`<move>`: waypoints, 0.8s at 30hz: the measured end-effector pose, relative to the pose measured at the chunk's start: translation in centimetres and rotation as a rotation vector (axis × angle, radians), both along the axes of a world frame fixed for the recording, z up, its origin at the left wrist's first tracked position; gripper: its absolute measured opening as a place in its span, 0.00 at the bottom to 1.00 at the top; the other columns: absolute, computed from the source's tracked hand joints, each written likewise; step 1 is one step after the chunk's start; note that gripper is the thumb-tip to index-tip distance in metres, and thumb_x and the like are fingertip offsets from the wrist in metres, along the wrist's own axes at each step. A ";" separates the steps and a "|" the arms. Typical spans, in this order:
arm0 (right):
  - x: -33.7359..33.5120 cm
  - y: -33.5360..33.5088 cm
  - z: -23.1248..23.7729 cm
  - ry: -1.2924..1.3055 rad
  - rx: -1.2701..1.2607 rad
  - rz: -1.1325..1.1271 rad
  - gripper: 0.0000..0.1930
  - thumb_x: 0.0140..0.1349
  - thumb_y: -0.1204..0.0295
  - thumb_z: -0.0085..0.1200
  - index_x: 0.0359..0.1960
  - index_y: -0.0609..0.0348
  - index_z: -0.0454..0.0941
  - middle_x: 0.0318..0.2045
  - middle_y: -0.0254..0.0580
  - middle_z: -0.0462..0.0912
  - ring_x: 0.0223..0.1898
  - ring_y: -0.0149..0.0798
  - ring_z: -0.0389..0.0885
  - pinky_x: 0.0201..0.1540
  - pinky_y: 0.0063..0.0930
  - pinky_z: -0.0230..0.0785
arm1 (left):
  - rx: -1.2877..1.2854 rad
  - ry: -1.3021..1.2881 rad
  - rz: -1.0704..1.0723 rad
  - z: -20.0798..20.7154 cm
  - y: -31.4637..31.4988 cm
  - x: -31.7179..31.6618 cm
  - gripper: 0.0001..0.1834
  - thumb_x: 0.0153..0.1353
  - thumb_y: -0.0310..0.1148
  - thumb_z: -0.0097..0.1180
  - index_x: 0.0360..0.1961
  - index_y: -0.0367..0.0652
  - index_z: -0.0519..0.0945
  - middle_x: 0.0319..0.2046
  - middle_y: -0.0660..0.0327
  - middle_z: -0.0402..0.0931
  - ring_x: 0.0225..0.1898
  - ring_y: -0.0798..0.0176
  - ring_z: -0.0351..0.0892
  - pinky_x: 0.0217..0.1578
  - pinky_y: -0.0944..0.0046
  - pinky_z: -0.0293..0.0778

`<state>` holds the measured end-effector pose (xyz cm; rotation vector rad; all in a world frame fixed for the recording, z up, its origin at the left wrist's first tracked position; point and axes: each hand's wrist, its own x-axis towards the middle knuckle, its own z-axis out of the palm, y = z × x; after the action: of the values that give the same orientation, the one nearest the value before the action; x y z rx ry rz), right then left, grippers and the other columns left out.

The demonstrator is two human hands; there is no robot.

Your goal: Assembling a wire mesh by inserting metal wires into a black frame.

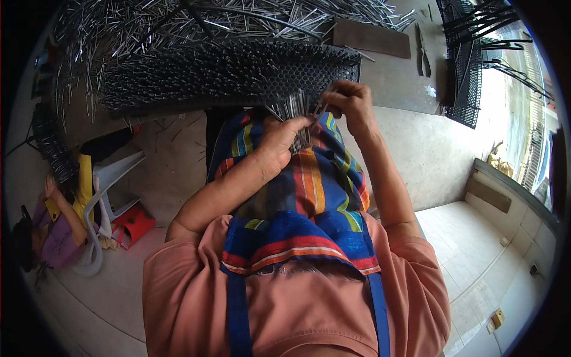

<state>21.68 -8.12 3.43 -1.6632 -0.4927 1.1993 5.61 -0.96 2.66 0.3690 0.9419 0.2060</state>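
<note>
- Left hand [276, 141]: closed around a bundle of thin metal strips [291, 107], thumb laid across it. The bundle is held above the lap, over a striped apron [309, 181], at the near edge of the rack.
- Right hand [354, 98]: raised just right of the bundle, at the rack's near right corner. Fingers curled and drawn in narrow; I cannot tell whether they grip a strip.
- Black perforated rack [309, 72]: lies beyond both hands. Thin dark pieces stand densely in its left and middle parts; the holed surface shows toward the right.
- Loose metal strips [143, 33]: heaped in disorder on the far left and beyond the rack.
- Far right of the rack: a flat brown board [372, 38], then pliers [423, 53] on the worktop [389, 80].
- Left side: a seated co-worker [62, 229], near a red bag [135, 225] on the floor.
</note>
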 end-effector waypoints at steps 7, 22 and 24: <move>1.1 2.4 -0.6 -0.427 0.525 -0.514 0.04 0.52 0.84 0.62 0.29 0.64 0.82 0.23 0.32 0.79 0.24 0.21 0.71 0.27 0.15 0.61 | 0.071 -0.071 -0.016 0.2 -0.7 -0.1 0.06 0.52 0.19 0.60 0.33 0.32 0.80 0.26 0.53 0.81 0.23 0.56 0.83 0.23 0.59 0.82; 0.9 1.5 1.7 -0.330 0.312 -0.443 0.01 0.57 0.79 0.60 0.28 0.62 0.81 0.23 0.29 0.77 0.19 0.19 0.67 0.22 0.13 0.53 | 0.149 -0.036 0.056 -0.2 0.0 -0.4 0.08 0.50 0.18 0.62 0.34 0.33 0.81 0.28 0.56 0.82 0.23 0.62 0.82 0.23 0.61 0.80; 1.6 0.3 1.0 -0.118 0.231 -0.420 0.02 0.58 0.78 0.59 0.28 0.62 0.81 0.23 0.30 0.77 0.18 0.20 0.65 0.20 0.14 0.52 | 0.238 -0.049 0.088 -0.7 0.0 -0.1 0.09 0.50 0.17 0.62 0.34 0.33 0.81 0.29 0.57 0.82 0.24 0.63 0.82 0.24 0.63 0.80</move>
<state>23.30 -7.78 4.47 -1.5450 -0.3176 0.7129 5.51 -1.00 1.95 0.5395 0.8882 0.4074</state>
